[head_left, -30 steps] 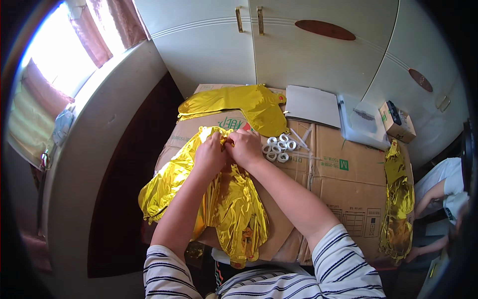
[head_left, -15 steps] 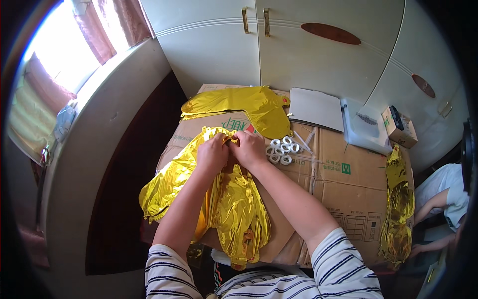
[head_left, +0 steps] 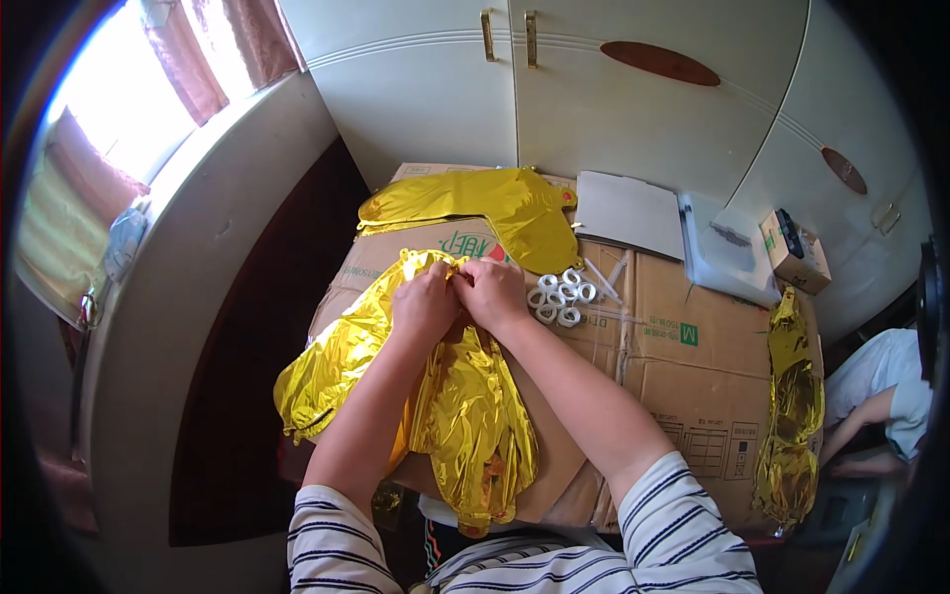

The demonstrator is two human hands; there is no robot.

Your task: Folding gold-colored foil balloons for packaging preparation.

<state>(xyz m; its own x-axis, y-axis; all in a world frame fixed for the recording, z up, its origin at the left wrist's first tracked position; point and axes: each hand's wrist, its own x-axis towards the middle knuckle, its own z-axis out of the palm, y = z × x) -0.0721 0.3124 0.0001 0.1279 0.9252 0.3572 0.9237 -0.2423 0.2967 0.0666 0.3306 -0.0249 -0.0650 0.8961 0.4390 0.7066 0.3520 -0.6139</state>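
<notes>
A crumpled gold foil balloon lies across the cardboard in front of me, its folds spreading to the left and toward my body. At its far edge my left hand and my right hand meet, fingers closed and pinching the foil between them. The exact spot they grip is hidden by the fingers. Just beyond my hands rests a second, smoother gold foil balloon. To the right of my right hand sits a cluster of small white ribbon rolls, with thin clear straws beside them.
Flattened cardboard covers the table. Along the back are a white flat board, a clear plastic tray and a small box. Another folded gold foil balloon lies on the right edge. Another person's arm shows at far right.
My hands stay pinched on the balloon's edge with hardly any movement. The other person's arms at the right have shifted slightly.
</notes>
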